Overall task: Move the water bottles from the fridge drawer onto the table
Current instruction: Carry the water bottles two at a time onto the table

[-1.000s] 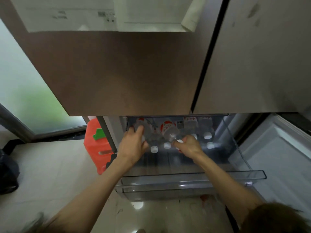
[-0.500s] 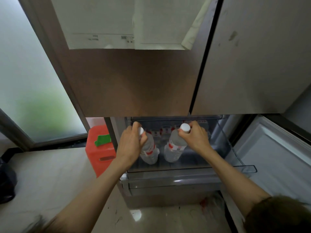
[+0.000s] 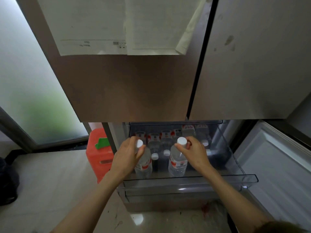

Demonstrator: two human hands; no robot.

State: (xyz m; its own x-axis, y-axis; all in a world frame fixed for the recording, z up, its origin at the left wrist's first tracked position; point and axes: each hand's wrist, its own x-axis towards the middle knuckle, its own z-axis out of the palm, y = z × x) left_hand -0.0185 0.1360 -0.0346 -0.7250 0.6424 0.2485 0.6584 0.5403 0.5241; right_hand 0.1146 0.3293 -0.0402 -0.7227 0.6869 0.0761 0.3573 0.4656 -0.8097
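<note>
Over the fridge drawer, both hands gripping upright red-labelled bottles, print unreadable.

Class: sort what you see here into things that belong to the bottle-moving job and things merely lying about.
Job: left hand gripping a bottle; right hand gripping another bottle; remaining bottles; fridge drawer.
Lying about: red container; papers; black bag.

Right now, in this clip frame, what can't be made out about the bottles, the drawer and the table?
Head view only:
- Table: out of frame.
- Drawer back: hidden by the fridge door, so the bottle count is uncertain.
- Left bottle: neck covered by the left hand.
- Right bottle: neck partly covered by the right hand.
- Labels: too small and blurred to read.
- Papers on the door: cut off by the top edge.
</note>
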